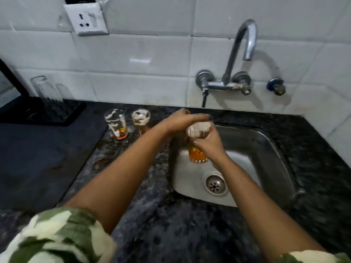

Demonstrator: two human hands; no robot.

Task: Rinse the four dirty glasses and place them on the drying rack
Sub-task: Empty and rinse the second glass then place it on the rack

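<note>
Both hands meet over the sink [269, 149] on one dirty glass [197, 147]. My right hand [209, 143] is wrapped around its side, and my left hand [178, 122] lies over its rim, fingers curled on the top edge. The glass stands upright in the air, with orange liquid in the bottom and white foam marks higher up.

I judge this is the second glass of four: one clear glass [44, 90] already stands upside down on the black drying rack [57, 112] at the far left, and two dirty glasses [116, 123] wait on the counter, close beside each other. No water comes from the tap [245, 40], so the next move probably needs emptying the liquid, then freeing one hand to open a valve.

The counter [171, 224] is dark speckled stone, and it looks wet near the sink. White tiles cover the wall, and a socket [86, 19] sits high on the left.
</note>
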